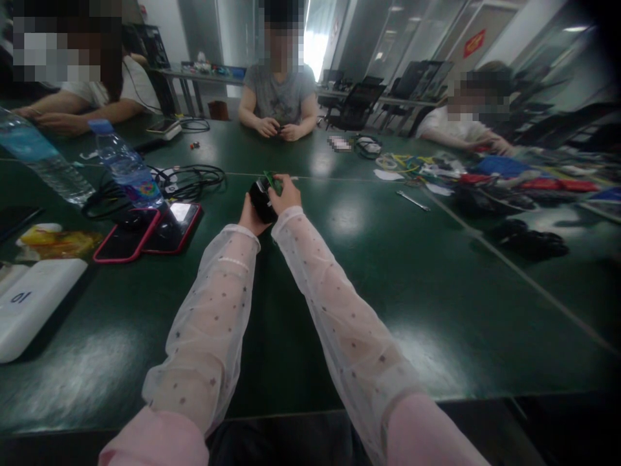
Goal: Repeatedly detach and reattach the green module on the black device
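Slightly above the centre of the frame, raised over the green desk (pixel 349 285): a small, dark, boxy black object (pixel 262 202), with a glossy, light-reflecting patch near the top and a small pale mark on the side towards the right hand (pixel 288 195). Tilted, with the upper end leaning left. Gripped in the left hand (pixel 251 217), along the left side and the lower end. At the upper right of the black object, close against it: a thin, flat green piece (pixel 269 177), like a small circuit board, slanting down to the right. Held in the fingers of the right hand and partly covered by them. Too small and blurred for finer detail, or for telling whether joined to the black object or merely touching.
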{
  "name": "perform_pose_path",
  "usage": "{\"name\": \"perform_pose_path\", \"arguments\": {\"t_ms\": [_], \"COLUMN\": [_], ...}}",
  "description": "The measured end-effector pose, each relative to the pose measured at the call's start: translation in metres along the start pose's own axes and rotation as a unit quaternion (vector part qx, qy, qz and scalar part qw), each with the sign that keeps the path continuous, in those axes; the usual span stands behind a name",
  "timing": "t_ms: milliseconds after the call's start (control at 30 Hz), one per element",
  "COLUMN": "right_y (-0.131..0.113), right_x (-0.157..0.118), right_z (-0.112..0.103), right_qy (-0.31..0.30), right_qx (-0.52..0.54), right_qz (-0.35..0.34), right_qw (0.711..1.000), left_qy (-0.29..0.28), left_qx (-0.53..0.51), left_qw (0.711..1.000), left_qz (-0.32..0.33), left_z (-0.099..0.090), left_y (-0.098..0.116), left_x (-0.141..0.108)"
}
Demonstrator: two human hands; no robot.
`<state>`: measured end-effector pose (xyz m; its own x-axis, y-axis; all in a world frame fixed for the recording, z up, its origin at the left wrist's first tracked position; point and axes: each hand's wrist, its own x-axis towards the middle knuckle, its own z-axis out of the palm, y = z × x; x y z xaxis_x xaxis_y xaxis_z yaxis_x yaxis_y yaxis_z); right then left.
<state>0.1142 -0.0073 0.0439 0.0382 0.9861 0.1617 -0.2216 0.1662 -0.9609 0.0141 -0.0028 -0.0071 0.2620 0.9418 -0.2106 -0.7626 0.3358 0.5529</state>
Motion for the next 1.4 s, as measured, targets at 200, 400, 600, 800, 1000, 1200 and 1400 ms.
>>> {"name": "perform_pose_path", "arguments": {"t_ms": [200, 400, 600, 800, 1000, 1200, 1400], "right_y": [0.003, 0.007, 0.017, 0.043, 0.051, 0.056, 0.06], "right_x": [-0.002, 0.015, 0.024, 0.012, 0.012, 0.016, 0.019], "right_z": [0.007, -0.005, -0.02, -0.054, -0.07, -0.067, -0.068], "right_qy": [-0.054, -0.052, -0.01, 0.04, 0.034, 0.025, 0.021], "right_qx": [-0.019, 0.012, 0.088, 0.282, 0.355, 0.35, 0.343], "right_qz": [0.007, 0.036, 0.109, 0.23, 0.231, 0.231, 0.225], "right_qw": [0.998, 0.998, 0.99, 0.931, 0.905, 0.908, 0.912], "left_qy": [0.029, 0.06, 0.091, 0.104, 0.085, 0.074, 0.087], "left_qx": [-0.019, -0.023, -0.006, -0.02, -0.014, -0.01, -0.008], "left_qw": [0.999, 0.998, 0.996, 0.994, 0.996, 0.997, 0.996], "left_qz": [0.014, 0.006, -0.01, -0.007, -0.008, -0.012, 0.003], "left_z": [-0.004, 0.005, 0.003, 0.004, 0.0, 0.002, 0.007], "left_y": [0.002, 0.003, 0.005, 0.004, 0.004, 0.004, 0.003], "left_x": [-0.002, -0.006, 0.0, -0.001, 0.003, 0.002, -0.002]}}
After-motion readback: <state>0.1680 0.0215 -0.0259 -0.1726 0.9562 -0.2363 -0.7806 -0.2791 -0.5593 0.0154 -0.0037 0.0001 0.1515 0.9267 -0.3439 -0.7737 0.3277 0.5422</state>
